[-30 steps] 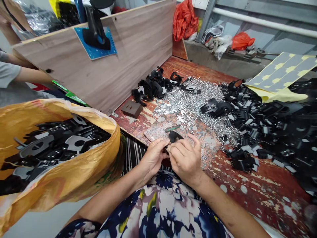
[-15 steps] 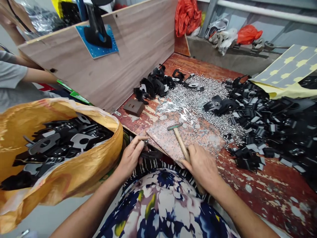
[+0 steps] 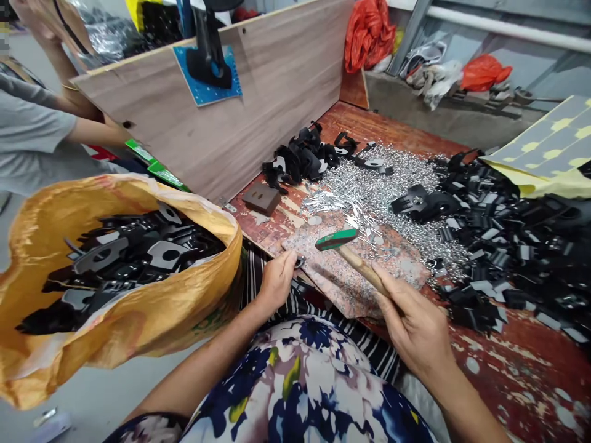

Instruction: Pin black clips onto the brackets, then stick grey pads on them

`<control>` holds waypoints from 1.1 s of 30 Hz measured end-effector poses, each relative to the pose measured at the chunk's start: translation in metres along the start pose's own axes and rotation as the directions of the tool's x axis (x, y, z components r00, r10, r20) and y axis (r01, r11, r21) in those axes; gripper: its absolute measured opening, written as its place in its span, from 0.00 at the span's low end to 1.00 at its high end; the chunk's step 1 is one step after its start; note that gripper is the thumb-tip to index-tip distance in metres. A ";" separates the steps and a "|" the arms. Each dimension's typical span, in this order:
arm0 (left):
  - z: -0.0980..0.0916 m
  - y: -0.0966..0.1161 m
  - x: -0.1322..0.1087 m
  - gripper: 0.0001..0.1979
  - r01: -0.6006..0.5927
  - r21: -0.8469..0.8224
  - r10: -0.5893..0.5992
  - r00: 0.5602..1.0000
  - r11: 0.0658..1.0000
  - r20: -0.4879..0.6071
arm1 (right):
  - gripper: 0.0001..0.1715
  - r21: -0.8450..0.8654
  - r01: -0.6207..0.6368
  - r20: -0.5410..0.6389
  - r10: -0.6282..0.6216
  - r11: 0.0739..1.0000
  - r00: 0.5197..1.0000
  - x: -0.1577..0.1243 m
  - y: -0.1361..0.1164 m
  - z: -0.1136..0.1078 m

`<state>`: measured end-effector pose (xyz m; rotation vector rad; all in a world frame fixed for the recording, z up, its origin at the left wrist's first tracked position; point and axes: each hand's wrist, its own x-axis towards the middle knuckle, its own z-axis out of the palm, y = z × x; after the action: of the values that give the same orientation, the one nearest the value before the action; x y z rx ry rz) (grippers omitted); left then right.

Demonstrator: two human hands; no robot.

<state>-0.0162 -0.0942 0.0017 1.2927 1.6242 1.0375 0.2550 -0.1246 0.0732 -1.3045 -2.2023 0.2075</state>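
Hammer (image 3: 353,259) in your right hand (image 3: 413,323), fingers wrapped around the wooden handle. Handle's long axis slants from your grip up and leftward, away from you; the green-sided head sits at the far end, its own long axis nearly crosswise, left end slightly lower and nearer you. The head shows over the slab (image 3: 392,271); you cannot tell from this view whether they touch.

Your left hand (image 3: 276,284) is at the slab's left corner, thumb and fingers pinching a small dark part (image 3: 300,262). Most of that part is masked by your fingers or lost against the striped cloth (image 3: 385,357); its direction can't be read. Handle's butt end hidden in your right palm. Bag (image 3: 210,261) of black pieces runs off at left; patterned sheet (image 3: 545,144) cut off at right.

Table (image 3: 530,369): red, paint worn to pale patches. Beyond the slab, loose nails (image 3: 364,224) and a spread of small shiny metal bits (image 3: 383,178); black heap (image 3: 503,240) to the right. Wooden board (image 3: 286,74) stands along the left, a grey sleeve (image 3: 37,129) behind it. Corrugated wall (image 3: 521,58) at the back.
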 end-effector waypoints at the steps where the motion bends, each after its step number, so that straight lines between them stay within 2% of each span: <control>1: 0.001 -0.001 0.000 0.23 0.001 0.000 -0.001 1.000 1.000 -0.008 | 0.31 -0.002 0.017 -0.031 -0.017 1.000 0.999 0.001 -0.003 0.005; 3: 0.002 -0.001 -0.001 0.23 0.001 -0.004 -0.001 1.000 1.000 -0.025 | 0.28 -0.059 0.062 -0.008 -0.063 0.996 0.998 0.002 -0.005 0.017; 5: 0.003 -0.001 -0.002 0.22 0.002 -0.015 -0.002 0.999 1.000 -0.032 | 0.25 -0.151 0.100 0.073 -0.090 0.983 0.993 0.002 -0.002 0.025; 7: 0.003 -0.001 -0.001 0.22 0.000 -0.034 -0.001 1.000 0.999 -0.022 | 0.26 -0.198 0.098 0.091 -0.082 0.975 0.993 -0.001 0.000 0.026; 9: 0.003 -0.002 -0.001 0.22 -0.004 -0.054 0.004 1.000 0.999 -0.011 | 0.30 -0.188 0.075 0.039 -0.069 0.979 0.997 -0.003 0.000 0.022; 11: 0.002 -0.002 0.000 0.22 -0.010 -0.067 0.009 1.000 0.998 -0.012 | 0.31 -0.186 0.063 0.039 -0.057 0.981 0.998 -0.005 -0.003 0.019; 14: -0.001 -0.002 -0.002 0.23 -0.020 -0.081 0.019 1.000 0.997 -0.005 | 0.27 -0.190 0.033 0.155 -0.004 0.981 0.988 -0.006 -0.004 0.026; 17: -0.007 0.004 -0.008 0.23 -0.001 -0.186 0.006 1.000 0.983 0.023 | 0.27 -0.131 -0.039 0.228 0.069 0.991 0.971 -0.001 0.003 0.037; 19: -0.011 0.010 -0.014 0.23 0.010 -0.301 -0.006 1.000 0.954 0.015 | 0.26 -0.144 -0.056 0.223 0.087 0.988 0.971 0.006 0.009 0.040; 22: -0.012 0.023 -0.018 0.22 -0.008 -0.435 0.013 1.000 0.900 0.009 | 0.21 -0.204 -0.020 0.122 0.046 0.979 0.991 0.022 0.010 0.035; 23: -0.011 0.027 -0.018 0.22 -0.003 -0.451 0.014 1.000 0.893 0.022 | 0.18 -0.172 -0.001 0.081 0.015 0.985 0.997 0.027 0.006 0.032; 25: -0.005 0.036 -0.017 0.23 0.039 -0.444 -0.011 0.998 0.895 0.066 | 0.16 0.008 0.039 0.063 -0.039 0.999 0.997 0.035 -0.005 0.028; 27: 0.002 0.042 -0.015 0.22 0.096 -0.426 -0.040 0.989 0.900 0.139 | 0.18 0.206 0.050 0.139 -0.080 0.977 0.987 0.038 -0.016 0.028; 29: 0.010 0.043 -0.012 0.23 0.153 -0.430 -0.049 0.969 0.890 0.243 | 0.17 0.325 0.022 0.255 -0.110 0.945 0.961 0.040 -0.019 0.032; 31: 0.014 0.041 -0.009 0.24 0.196 -0.447 -0.051 0.947 0.873 0.317 | 0.16 0.396 -0.049 0.331 -0.092 0.917 0.939 0.040 -0.008 0.031; 33: 0.016 0.035 -0.006 0.25 0.221 -0.457 -0.058 0.937 0.862 0.345 | 0.12 0.457 -0.153 0.299 0.011 0.876 0.954 0.042 0.015 0.018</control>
<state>0.0111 -0.0933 0.0292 0.9211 1.0929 1.0029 0.2412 -0.0783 0.0685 -1.1370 -2.1288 0.9675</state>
